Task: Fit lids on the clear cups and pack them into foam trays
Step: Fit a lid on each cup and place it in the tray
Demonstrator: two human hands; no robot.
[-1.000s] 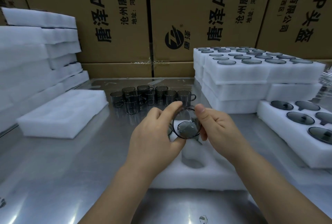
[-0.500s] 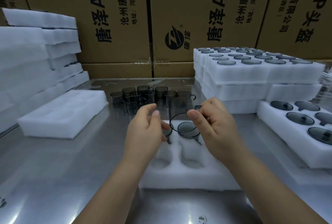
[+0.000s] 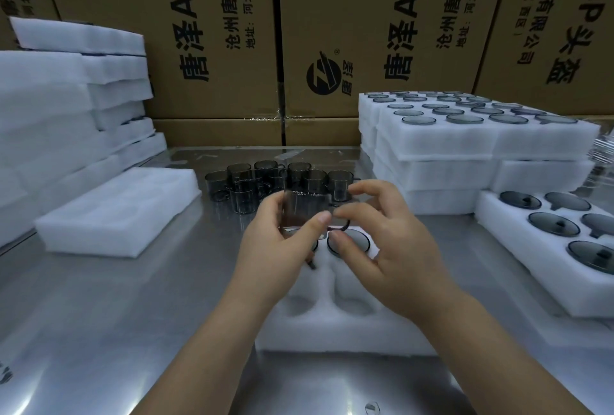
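My left hand point(image 3: 279, 248) grips a clear smoky cup point(image 3: 300, 211) by its side, thumb in front, just above the foam tray point(image 3: 332, 328) before me. My right hand point(image 3: 382, 248) pinches the cup's dark handle between thumb and forefinger on its right side. Under the hands, a cup with a lid point(image 3: 352, 243) sits in a far pocket of the tray; a second one to its left is mostly hidden by my left hand. The two near pockets hold nothing. Several loose cups point(image 3: 275, 178) stand grouped on the steel table behind.
A foam tray of dark lids point(image 3: 491, 215) lies at the right. Stacked foam trays filled with lidded cups point(image 3: 465, 148) stand behind it. An empty tray point(image 3: 116, 215) and a tall foam stack point(image 3: 66, 108) are on the left. Cardboard boxes point(image 3: 216, 49) wall off the back.
The cup, held tilted with its mouth toward me, has been turned upright and raised. My left hand now grips its side and my right fingers have shifted to the handle.
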